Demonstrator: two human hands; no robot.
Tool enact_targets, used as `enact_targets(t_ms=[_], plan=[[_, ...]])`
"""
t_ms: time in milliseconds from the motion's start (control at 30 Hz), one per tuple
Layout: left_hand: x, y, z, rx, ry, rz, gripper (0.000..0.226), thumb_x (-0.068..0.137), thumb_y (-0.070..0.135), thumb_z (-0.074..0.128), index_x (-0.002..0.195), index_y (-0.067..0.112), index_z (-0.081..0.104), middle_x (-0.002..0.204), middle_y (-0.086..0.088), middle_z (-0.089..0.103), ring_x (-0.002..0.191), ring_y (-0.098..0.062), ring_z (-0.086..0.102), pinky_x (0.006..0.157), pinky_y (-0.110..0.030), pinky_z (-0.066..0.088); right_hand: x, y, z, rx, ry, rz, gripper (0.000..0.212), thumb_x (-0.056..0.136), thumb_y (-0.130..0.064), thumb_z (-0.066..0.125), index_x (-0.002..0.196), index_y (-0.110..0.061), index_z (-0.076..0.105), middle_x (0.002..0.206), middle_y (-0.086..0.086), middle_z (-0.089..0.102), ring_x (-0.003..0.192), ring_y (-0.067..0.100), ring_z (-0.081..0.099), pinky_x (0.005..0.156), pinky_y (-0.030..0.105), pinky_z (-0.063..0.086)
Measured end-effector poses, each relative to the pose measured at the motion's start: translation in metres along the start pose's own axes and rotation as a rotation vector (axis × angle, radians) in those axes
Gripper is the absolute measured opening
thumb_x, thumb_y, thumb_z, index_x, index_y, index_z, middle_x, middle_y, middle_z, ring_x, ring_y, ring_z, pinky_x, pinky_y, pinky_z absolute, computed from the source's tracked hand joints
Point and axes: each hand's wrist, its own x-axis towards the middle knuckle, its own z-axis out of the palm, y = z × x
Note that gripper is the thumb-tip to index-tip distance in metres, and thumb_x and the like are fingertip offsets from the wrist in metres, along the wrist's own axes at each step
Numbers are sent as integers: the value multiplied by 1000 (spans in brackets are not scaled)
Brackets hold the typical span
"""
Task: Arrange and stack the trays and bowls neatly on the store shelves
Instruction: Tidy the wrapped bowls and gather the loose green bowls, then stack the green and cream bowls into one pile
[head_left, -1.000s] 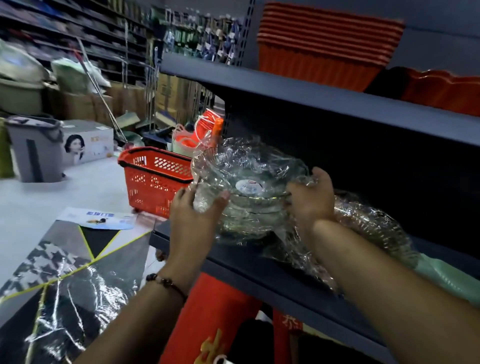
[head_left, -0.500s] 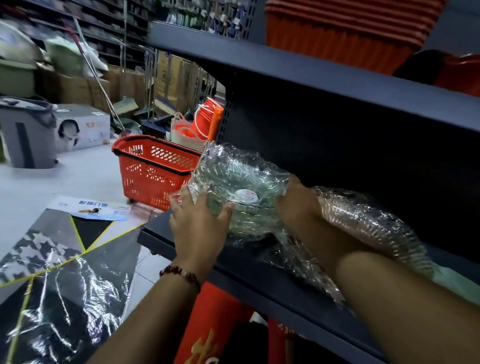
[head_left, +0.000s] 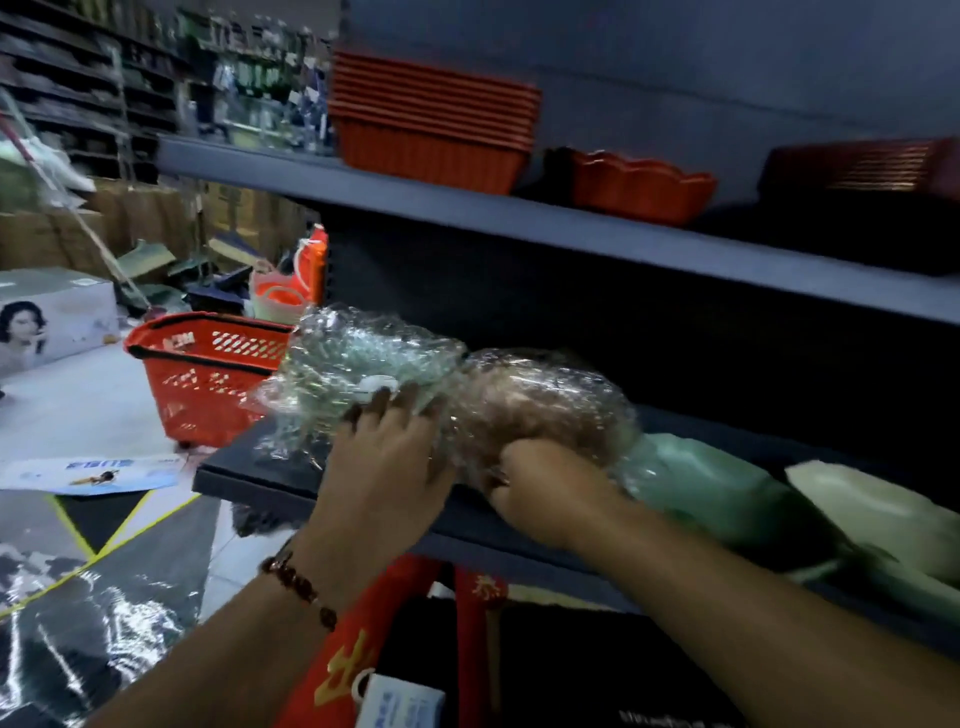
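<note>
While the left hand (head_left: 387, 457) presses spread fingers on the wrapped bowls (head_left: 358, 374), the right hand (head_left: 540, 488) grips the brownish wrapped stack (head_left: 540, 400).

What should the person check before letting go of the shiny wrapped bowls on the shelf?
1. Clear wrapped bowls sitting on the shelf: cannot tell; the picture is blurred and the wrap hides the bottom.
2. Bowls well back from the shelf's end: not ok; they sit at the left end, with wrap reaching the corner.
3. Left hand steadying them: ok; its fingers press flat against the clear bowls.
4. Right hand holding the brownish wrapped pack: ok; it grips the pack's lower front.
5. The two packs side by side: ok; they touch.
6. Room under the upper shelf: ok; a dark gap shows above both packs.
</note>
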Motion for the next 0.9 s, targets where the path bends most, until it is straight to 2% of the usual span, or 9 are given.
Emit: enact_targets(t_ms=[33,133,233,300,433,567,700,900], plan=[[-13,20,-6,6,-44,64,56,86,48,50,137,25,48,144,-7,47,129,-33,43,106,-50,33,-24,12,-1,-29,13,3,15,92,-34,51,87,-19,52,93,5,56,88,26,55,69,32,46],[-51,70,-17,20,-210,192,58,90,57,37,141,30,36,143,0,44,132,-26,36,111,-44,25,-86,58,4,-96,83,21,30,90,-35,52,115,-19,51,114,5,55,107,27,51,84,36,41],[-79,111,-23,58,-336,265,65,96,59,30,152,30,14,158,-2,19,145,-25,15,117,-41,11,-148,102,9,-81,94,71,54,90,-36,52,139,-21,36,140,6,42,129,29,36,106,38,31],[-88,140,-29,57,-361,314,68,96,58,31,153,28,11,161,-5,11,147,-26,8,118,-41,9,-188,128,12,-51,81,130,64,93,-36,51,148,-22,23,152,6,28,140,28,22,114,37,19],[-91,195,-41,37,-351,437,67,96,57,34,153,26,17,159,-8,16,145,-27,14,117,-43,15,-251,168,14,-76,13,234,68,95,-36,46,151,-23,12,159,4,11,145,25,9,117,37,9],[-90,247,-47,24,-284,557,68,92,60,30,150,24,24,151,-8,32,138,-27,27,113,-41,21,-284,193,9,-3,15,387,69,95,-40,46,151,-26,9,159,2,8,145,25,8,116,36,8],[-93,287,-40,-77,-321,606,66,94,57,40,150,26,23,155,-8,26,140,-28,23,114,-42,20,-313,206,14,141,36,515,68,95,-37,48,151,-28,10,160,0,7,146,24,6,117,35,9],[-73,340,-1,-119,-348,687,68,96,56,37,153,27,14,160,-5,14,146,-26,12,118,-43,11,-322,248,27,271,178,620,66,93,-34,51,150,-22,19,157,4,18,144,22,13,117,35,15]])
